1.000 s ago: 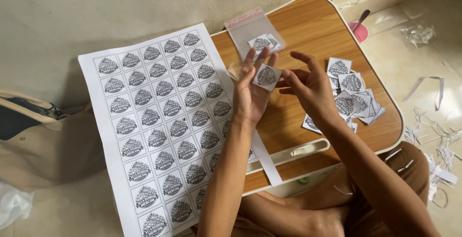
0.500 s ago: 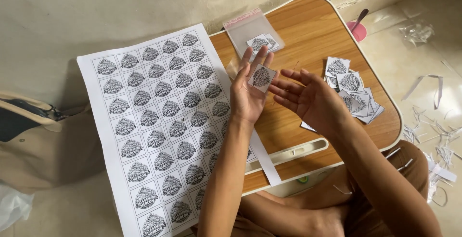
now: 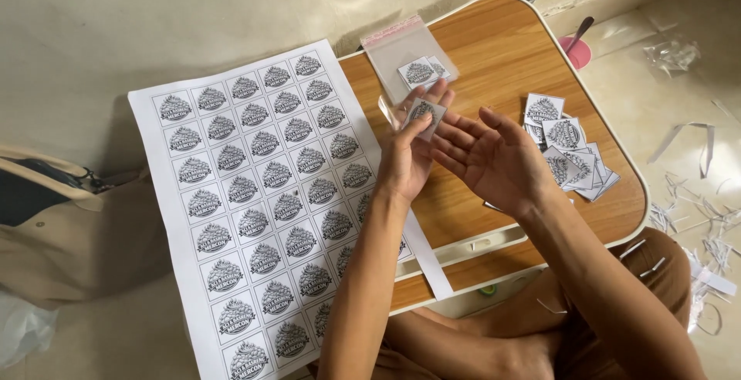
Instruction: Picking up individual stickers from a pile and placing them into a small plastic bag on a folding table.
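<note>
Starting at the left, a tan fabric bag (image 3: 54, 233) slumps on the pale floor beside a large white printed sheet (image 3: 262, 210), a flat grid of identical black-and-white square labels, uncut, its right edge lapping onto the small wooden table (image 3: 502, 56). The table is smooth, honey-coloured, with rounded corners and a cream rim. Over it the left hand (image 3: 405, 156) pinches 1 small square cut label (image 3: 423, 114) between thumb and fingertips, upright, just below a clear plastic pouch (image 3: 405, 56) that lies flat with a pink seal strip and a couple of labels already inside. The right hand (image 3: 494, 160) is open, palm up, fingers spread, holding nothing, close beside the left. The step in hand looks like bagging cut labels 1 at a time; the next move would seem to call for a free hand to part the thin, slippery pouch mouth so the stiff paper square slides in flat. Further right, a loose fan of cut labels (image 3: 571, 152) overlaps on the table, then paper trimmings (image 3: 695, 218) curl on the floor.
</note>
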